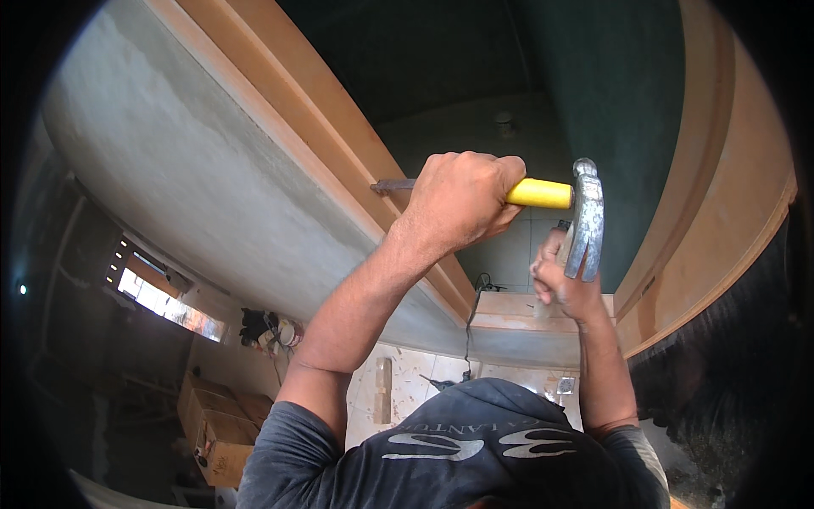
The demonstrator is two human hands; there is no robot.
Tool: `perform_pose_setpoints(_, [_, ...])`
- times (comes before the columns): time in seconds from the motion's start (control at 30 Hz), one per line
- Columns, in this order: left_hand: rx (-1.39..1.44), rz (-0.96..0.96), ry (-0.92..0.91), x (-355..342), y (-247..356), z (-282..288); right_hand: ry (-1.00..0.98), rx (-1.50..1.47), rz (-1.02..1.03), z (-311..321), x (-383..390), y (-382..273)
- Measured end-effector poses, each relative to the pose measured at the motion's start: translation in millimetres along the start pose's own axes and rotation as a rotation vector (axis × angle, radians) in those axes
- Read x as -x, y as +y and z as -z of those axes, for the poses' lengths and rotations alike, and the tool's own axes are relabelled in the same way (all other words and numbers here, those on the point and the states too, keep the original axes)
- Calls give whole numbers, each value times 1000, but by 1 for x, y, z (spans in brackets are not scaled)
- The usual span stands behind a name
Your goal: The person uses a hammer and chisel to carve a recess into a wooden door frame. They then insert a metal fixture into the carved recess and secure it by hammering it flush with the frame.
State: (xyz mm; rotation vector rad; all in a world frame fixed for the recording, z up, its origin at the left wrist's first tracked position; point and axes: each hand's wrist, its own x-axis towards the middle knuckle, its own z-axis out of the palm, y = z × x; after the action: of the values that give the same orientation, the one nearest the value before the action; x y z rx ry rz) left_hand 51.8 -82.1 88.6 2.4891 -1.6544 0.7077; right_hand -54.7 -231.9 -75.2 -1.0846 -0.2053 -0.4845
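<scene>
My left hand [462,197] is closed around a chisel [544,193] with a yellow handle, held roughly level. Its dark metal blade reaches left to the wooden door frame [335,114], with the tip at a mark in the wood. My right hand [566,276], a little blurred, grips a claw hammer [587,222] whose handle is mostly hidden behind the head and fingers. The hammer's steel head is right at the butt of the chisel, so close that I cannot tell whether they touch. Its claw points down toward my right wrist.
The frame's other wooden jamb [721,170] rises on the right, and a grey plastered wall [212,161] runs along the left. A black cable [468,339] crosses the sill [521,310]. Cardboard boxes [219,424] stand lower left; a small block [383,390] lies on the littered tiles.
</scene>
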Motion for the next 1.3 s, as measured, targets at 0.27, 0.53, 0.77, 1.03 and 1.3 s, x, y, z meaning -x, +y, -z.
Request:
perform_pose_setpoints(0.27, [-39,63,-23,2,-1,-2,-24,284,-108,9,-5,-27])
perform_pose_setpoints(0.53, [-141,234,-4,7,12,-12,106,200,-88,25,31,-13])
perform_pose_setpoints(0.77, [135,175,-360,14,41,26,200,422,-127,42,49,-7])
perform_pose_setpoints(1.03, [105,171,-24,59,43,5,205,481,-181,44,54,4])
perform_pose_setpoints(1.3, [112,36,87,84,48,5,198,496,-272,43,62,33])
